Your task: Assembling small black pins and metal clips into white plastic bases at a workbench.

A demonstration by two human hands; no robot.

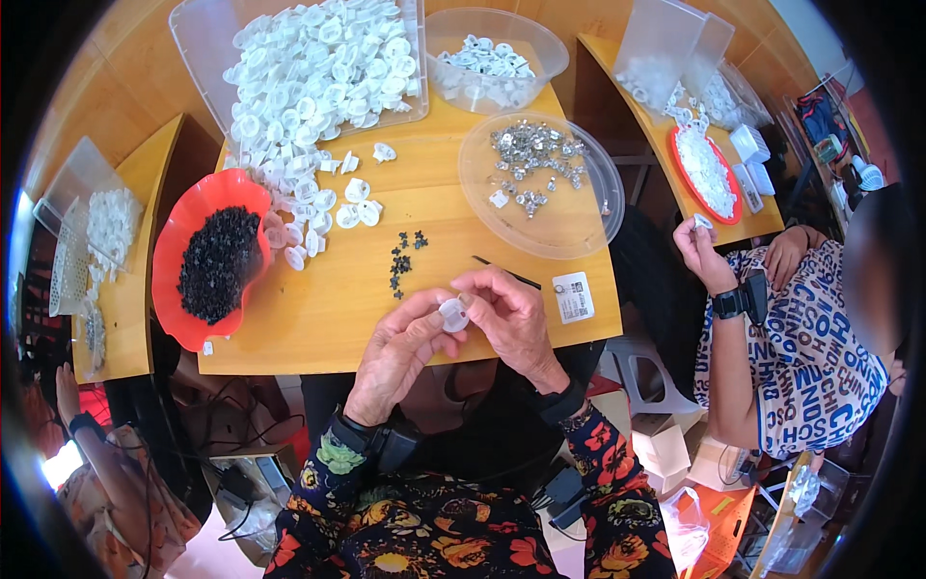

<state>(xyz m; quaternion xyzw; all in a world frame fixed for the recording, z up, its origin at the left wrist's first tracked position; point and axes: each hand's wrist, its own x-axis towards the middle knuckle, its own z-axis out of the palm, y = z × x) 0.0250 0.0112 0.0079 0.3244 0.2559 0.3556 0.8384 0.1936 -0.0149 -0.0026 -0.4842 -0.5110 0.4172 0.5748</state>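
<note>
In front of me, at the table's near edge, my left hand (397, 349) grips a small white round plastic part (453, 315) between thumb and fingers. My right hand (513, 323) is closed at the upper right rim of the same part, thumb and forefinger pinching there. Whether a smaller piece sits between those fingertips is too small to tell. Just beyond my hands lie several loose black cross-shaped pieces (400, 262). A dark thin tool (521, 278) rests on the table, partly behind my right hand.
White parts spill from a clear bin (422, 96). A red bowl (169, 289) holds black pieces at left. Small metal pieces lie on a clear round lid (540, 236), with a clear tub (555, 60) behind. A labelled card (573, 297) lies at right. Co-workers (781, 338) sit on both sides.
</note>
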